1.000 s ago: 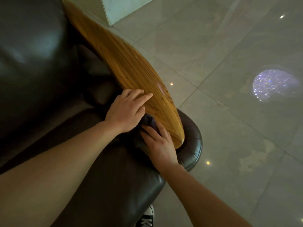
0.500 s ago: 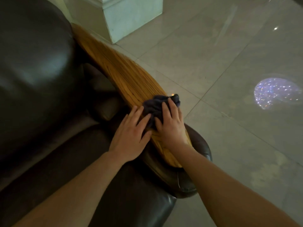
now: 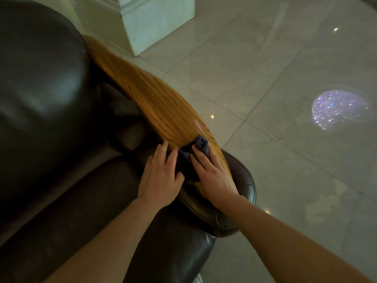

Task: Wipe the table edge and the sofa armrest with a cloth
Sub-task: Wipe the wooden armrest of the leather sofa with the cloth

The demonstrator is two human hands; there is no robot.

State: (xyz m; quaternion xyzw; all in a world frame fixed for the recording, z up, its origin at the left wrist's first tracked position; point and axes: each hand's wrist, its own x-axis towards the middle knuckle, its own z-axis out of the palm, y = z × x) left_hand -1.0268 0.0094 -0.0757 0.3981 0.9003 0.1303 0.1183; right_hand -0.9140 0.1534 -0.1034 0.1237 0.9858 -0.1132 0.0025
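The sofa armrest (image 3: 155, 99) is a long curved wooden top on a dark leather sofa (image 3: 44, 111), running from upper left to the rounded leather end (image 3: 242, 180). A dark bunched cloth (image 3: 195, 150) lies on the near end of the wood. My right hand (image 3: 212, 176) lies flat on the cloth, fingers spread, pressing it down. My left hand (image 3: 161, 178) rests beside it on the armrest's inner edge, fingers apart, touching the cloth's left side. No table shows in the head view.
Glossy pale floor tiles (image 3: 265, 68) fill the right side, with a sparkling light reflection (image 3: 338, 109). A white square pillar base (image 3: 155, 19) stands behind the armrest's far end. The tip of a shoe (image 3: 199, 279) shows at the bottom.
The cloth came up from beside the armrest's tip onto the wood under my right hand. My left hand shifted from on top of the wood to its inner edge. The view pulled back.
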